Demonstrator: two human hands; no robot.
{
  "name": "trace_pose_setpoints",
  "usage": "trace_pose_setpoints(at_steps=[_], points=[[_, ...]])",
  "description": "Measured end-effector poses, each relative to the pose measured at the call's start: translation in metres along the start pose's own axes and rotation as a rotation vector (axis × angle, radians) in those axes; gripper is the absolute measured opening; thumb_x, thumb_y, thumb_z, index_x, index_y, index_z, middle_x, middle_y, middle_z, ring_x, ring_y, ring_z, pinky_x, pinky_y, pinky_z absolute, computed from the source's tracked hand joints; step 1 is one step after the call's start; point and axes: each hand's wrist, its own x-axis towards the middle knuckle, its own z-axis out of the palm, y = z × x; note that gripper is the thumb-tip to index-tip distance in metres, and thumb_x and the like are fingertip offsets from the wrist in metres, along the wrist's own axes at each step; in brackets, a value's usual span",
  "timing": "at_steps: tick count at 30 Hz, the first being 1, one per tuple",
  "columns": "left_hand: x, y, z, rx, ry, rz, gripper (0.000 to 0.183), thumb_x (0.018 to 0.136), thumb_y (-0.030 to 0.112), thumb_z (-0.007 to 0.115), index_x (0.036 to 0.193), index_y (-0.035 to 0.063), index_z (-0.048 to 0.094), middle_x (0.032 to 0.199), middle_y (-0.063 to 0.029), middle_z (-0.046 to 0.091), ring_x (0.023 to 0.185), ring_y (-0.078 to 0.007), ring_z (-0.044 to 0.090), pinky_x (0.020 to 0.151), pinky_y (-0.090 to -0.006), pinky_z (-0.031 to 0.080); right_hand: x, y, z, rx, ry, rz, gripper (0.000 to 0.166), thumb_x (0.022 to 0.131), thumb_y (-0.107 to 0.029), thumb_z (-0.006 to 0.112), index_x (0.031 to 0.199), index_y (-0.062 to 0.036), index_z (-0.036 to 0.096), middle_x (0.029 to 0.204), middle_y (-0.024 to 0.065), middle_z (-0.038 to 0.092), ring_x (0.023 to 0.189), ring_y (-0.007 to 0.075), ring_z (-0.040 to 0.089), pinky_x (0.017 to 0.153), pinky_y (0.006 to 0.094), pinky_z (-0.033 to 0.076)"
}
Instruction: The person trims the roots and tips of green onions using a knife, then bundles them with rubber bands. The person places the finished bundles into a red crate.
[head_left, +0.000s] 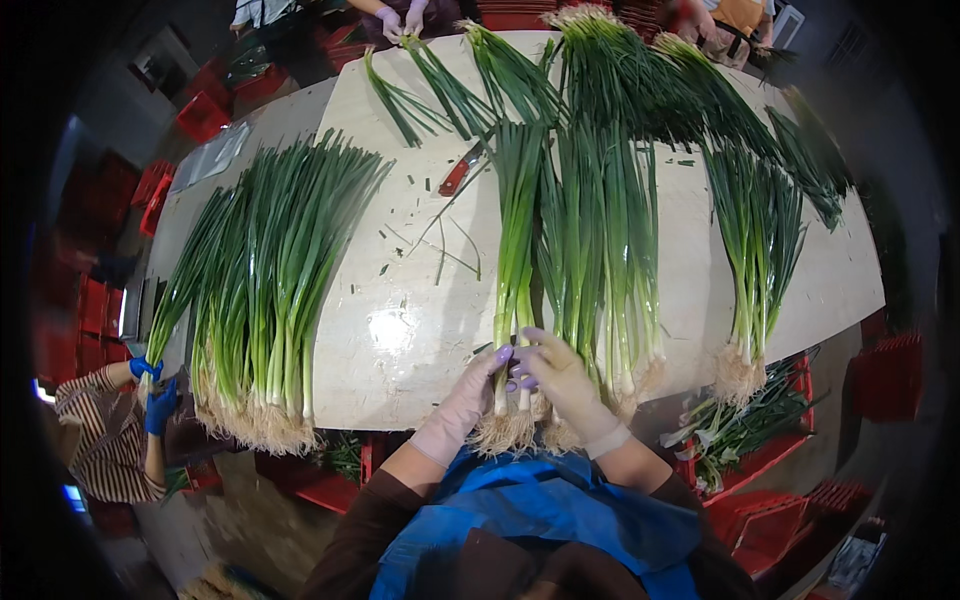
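A small bunch of green onions (517, 247) lies in front of me, its white roots (506, 433) at the table's near edge. My gloved left hand (480, 386) is closed around the lower stalks from the left, its thumb on top. From the right, my gloved right hand (559, 379) reaches over the same stalks with bent fingers. Whether those fingers pinch a stalk is unclear. Right beside this bunch, partly under my right hand, lies a wider row of green onions (611, 262), roots towards me.
A red-handled knife (454, 180) lies among leaf scraps. Onion piles lie left (277, 292), right (754, 262) and at the far side (622, 67). Red crates (757, 480) flank me below the table. Co-workers' gloved hands hold onions at left (157, 405) and far side (401, 22).
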Motion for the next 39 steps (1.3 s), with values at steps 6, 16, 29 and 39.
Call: trace_pose_setpoints(at_steps=[6, 16, 29, 39], points=[[-0.003, -0.005, -0.009, -0.029, 0.055, -0.047, 0.021, 0.094, 0.015, 0.058, 0.111, 0.0034, 0.058, 0.090, -0.0053, 0.061, 0.075, -0.0161, 0.058, 0.063, -0.0272, 0.049, 0.013, 0.021, -0.021, -0.275, -0.165, 0.305, 0.039, 0.093, -0.022, 0.060, 0.124, 0.0013, 0.054, 0.102, 0.0079, 0.065, 0.091, 0.0152, 0.058, 0.082, 0.0278, 0.047], [-0.043, 0.020, 0.007, 0.058, 0.280, 0.074, 0.028, 0.088, 0.007, 0.060, 0.115, 0.0013, 0.057, 0.086, -0.0060, 0.062, 0.064, -0.0118, 0.053, 0.057, -0.0258, 0.043, 0.008, 0.015, 0.011, -0.421, -0.142, -0.037, 0.050, 0.089, -0.026, 0.063, 0.130, 0.0005, 0.050, 0.117, 0.0152, 0.062, 0.107, 0.0229, 0.059, 0.093, 0.0342, 0.046], [-0.047, 0.008, -0.026, -0.139, 0.136, -0.007, 0.025, 0.091, 0.013, 0.057, 0.112, 0.0022, 0.058, 0.078, -0.0006, 0.055, 0.060, -0.0093, 0.048, 0.052, -0.0224, 0.040, 0.111, 0.044, 0.034, 0.501, -0.229, 0.299, 0.034, 0.091, -0.025, 0.063, 0.113, 0.0008, 0.055, 0.098, 0.0114, 0.062, 0.084, 0.0228, 0.062, 0.076, 0.0371, 0.052], [-0.045, 0.017, -0.038, 0.030, 0.411, 0.052, 0.020, 0.098, 0.021, 0.051, 0.106, 0.0036, 0.059, 0.087, -0.0058, 0.062, 0.066, -0.0133, 0.055, 0.058, -0.0265, 0.048, 0.073, 0.026, 0.035, 0.545, -0.125, 0.439, 0.030, 0.094, -0.020, 0.055, 0.113, 0.0033, 0.057, 0.070, -0.0015, 0.043, 0.062, 0.0119, 0.045, 0.057, 0.0275, 0.042]])
